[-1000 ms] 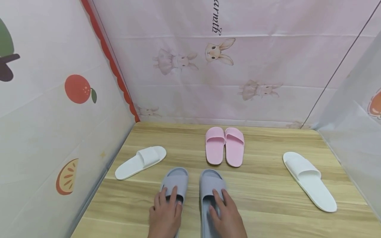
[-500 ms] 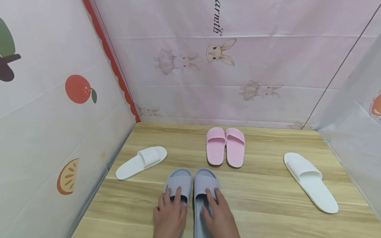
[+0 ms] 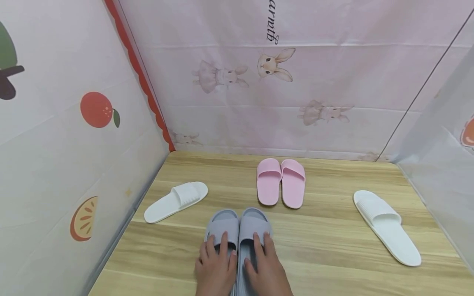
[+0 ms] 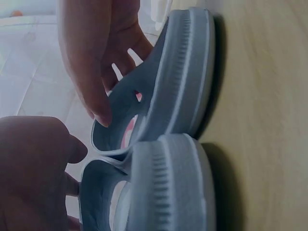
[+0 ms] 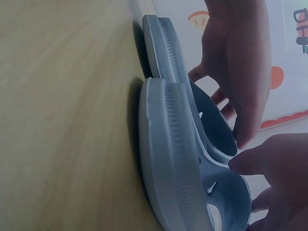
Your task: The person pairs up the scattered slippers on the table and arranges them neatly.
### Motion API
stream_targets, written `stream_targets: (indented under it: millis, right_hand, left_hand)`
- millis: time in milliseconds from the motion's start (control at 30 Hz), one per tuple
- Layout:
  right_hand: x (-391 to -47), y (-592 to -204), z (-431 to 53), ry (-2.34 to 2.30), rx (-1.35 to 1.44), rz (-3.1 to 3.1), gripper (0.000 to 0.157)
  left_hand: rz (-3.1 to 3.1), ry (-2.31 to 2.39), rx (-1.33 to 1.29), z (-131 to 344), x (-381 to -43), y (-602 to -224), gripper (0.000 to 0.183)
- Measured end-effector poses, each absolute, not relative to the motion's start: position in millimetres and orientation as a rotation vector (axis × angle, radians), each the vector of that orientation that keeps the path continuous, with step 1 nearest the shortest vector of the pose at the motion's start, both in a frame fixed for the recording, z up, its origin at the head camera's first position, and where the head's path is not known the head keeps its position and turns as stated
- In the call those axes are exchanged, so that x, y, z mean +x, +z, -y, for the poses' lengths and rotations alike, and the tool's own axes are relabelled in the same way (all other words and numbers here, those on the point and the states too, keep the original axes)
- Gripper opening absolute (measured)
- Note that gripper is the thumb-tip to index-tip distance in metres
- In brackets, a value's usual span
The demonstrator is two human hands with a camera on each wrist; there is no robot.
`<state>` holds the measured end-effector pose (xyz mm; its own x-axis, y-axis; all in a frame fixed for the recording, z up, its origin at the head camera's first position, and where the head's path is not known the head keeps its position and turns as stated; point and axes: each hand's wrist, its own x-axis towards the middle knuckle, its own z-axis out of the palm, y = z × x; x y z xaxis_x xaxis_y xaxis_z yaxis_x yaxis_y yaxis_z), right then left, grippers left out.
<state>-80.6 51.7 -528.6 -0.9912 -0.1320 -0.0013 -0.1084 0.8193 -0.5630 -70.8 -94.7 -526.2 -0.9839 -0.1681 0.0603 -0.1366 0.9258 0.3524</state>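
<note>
Two grey slide slippers stand side by side on the wood-grain surface, toes pointing away and inner edges touching. My left hand [image 3: 216, 267] lies over the left grey slipper [image 3: 224, 228], fingertips on its strap and outer side. On the strap of the right grey slipper [image 3: 254, 226] rest the fingers of my right hand [image 3: 266, 269], the thumb over its footbed. Both heels are hidden or out of frame. The left wrist view shows the straps of the left slipper [image 4: 101, 192] and right slipper [image 4: 132, 110] from behind; the right wrist view also shows both slippers.
A pair of pink slippers [image 3: 268, 191] stands farther back, near the rabbit-print wall [image 3: 237, 94]. One white slipper [image 3: 163, 209] lies askew at the left, another white slipper [image 3: 394, 238] slants at the right. Printed side walls [image 3: 55, 164] bound the wood-grain surface [image 3: 322, 263].
The two grey slippers have come together, closing the gap between them. My right hand has moved left with its slipper, and my left hand slightly right. The pink and white slippers stay put.
</note>
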Motion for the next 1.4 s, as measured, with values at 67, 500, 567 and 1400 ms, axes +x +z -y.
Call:
stream_targets:
  millis: [67, 500, 567, 1400]
  right_hand:
    - [-81, -528, -52, -0.911, -0.208, -2.956, 0.072]
    - [-93, -533, -49, -0.906, -0.299, -2.876, 0.072]
    - [-94, -532, -48, -0.905, -0.323, -2.88, 0.073]
    - [-120, -526, -32, -0.936, -0.481, -2.974, 0.073]
  left_hand:
    - [3.0, -0.549, 0.251, 93, -71, -525, 0.055]
    - [2.973, -0.667, 0.242, 98, -79, -528, 0.05]
    - [2.956, -0.703, 0.226, 101, -81, -527, 0.049]
    - [2.958, -0.733, 0.203, 120, -119, -530, 0.05]
